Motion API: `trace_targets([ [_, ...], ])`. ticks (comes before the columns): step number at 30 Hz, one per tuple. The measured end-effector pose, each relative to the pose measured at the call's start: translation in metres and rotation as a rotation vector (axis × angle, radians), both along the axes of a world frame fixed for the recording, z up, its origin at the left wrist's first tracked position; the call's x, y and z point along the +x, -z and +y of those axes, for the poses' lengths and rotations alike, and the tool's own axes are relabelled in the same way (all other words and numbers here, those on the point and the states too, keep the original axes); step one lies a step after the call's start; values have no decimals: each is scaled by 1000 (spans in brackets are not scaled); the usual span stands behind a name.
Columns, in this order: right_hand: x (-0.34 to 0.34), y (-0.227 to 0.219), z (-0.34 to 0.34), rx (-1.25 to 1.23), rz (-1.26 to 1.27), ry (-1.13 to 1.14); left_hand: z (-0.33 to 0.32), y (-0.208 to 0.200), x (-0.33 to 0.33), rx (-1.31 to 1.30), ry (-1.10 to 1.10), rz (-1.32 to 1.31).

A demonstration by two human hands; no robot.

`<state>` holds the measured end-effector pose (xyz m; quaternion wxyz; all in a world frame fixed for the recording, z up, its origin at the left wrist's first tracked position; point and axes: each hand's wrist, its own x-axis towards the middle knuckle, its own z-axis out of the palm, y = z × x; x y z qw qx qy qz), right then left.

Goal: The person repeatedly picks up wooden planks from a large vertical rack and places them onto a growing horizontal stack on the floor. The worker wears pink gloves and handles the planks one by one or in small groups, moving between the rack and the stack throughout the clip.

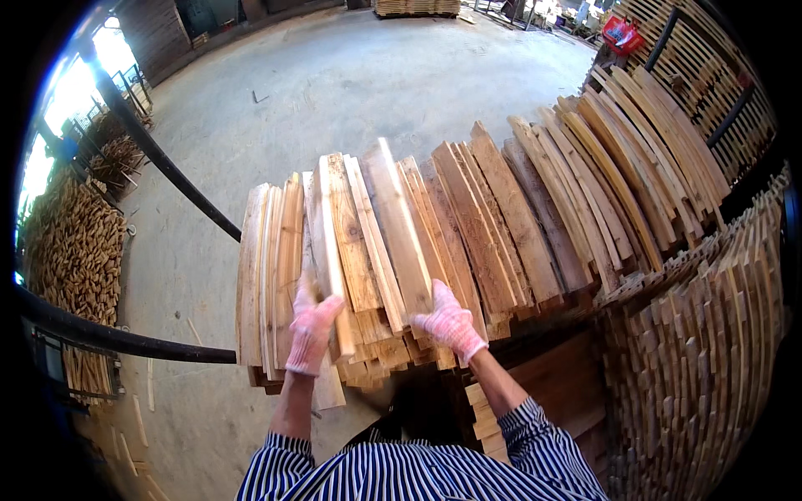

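Note:
Both my hands wear pink-and-white knit gloves and are at the near ends of a row of wooden boards. My left hand (312, 331) grips a bright-edged board (326, 250) from its left side, thumb toward the board; its fingers are partly smeared. To the right, my right hand (452, 323) is closed at the near end of a wider, pale board (396, 230), which sits raised and blurred at its far end. Between the two hands lie narrower boards (368, 242). Shorter stacked wood (380, 355) shows beneath them.
The board row continues right with browner boards (476, 225) and long curved-looking ones (643, 159). A tall wood stack (710, 359) stands at the lower right. Black metal bars (167, 171) cross on the left, before a woodpile (75, 250). A red bag (622, 35) hangs far right.

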<state>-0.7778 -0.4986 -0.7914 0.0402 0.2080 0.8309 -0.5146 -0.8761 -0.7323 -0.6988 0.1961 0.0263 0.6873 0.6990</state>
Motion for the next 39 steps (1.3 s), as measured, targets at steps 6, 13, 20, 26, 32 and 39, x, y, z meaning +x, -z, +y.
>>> trace_targets([
  [6,-32,4,18,-723,-82,271,120,46,5,-724,112,151],
  [13,-5,12,30,-498,-37,33,124,94,30,-624,-13,294],
  [20,54,3,33,-287,-363,-117,95,132,153,-426,120,381],
  [26,99,22,37,-700,-192,-2,46,110,171,-113,-146,-163],
  [32,199,-12,30,-844,-191,-82,28,131,214,334,195,-958],
  [39,361,-33,21,-427,-318,-18,91,178,212,488,338,-830],
])
